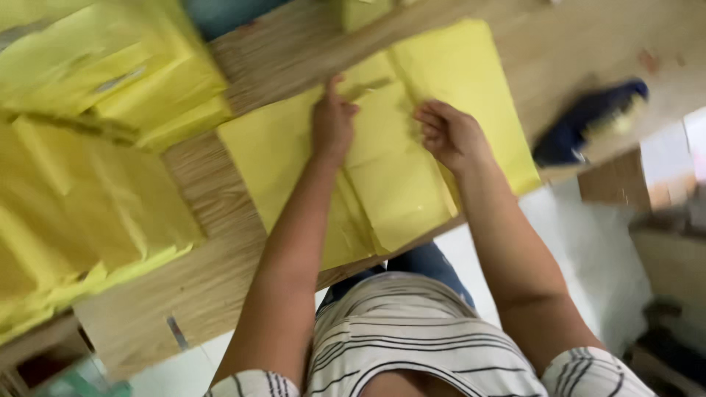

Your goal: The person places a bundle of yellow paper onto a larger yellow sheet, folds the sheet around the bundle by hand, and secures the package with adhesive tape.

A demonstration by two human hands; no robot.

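On wooden table (220, 279): left hand (332, 121) flat, right hand (448, 132) curled, both pressing yellow paper (401, 191) (crease best kept firm, edges aligned).

The folded paper sheet (412, 147) is showing bright yellow, matching the yellow stacks (88, 132) piled beside it. The table (220, 279) is showing pale brown wood grain. The brush (588, 121) is looking dark blue with yellowish bristles. The shirt (412, 338) is displaying white with thin black stripes.

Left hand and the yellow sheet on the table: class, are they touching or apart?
Touching. The head view shows the left hand pressed flat on the yellow sheet, fingertips at its folded edge, with no gap visible.
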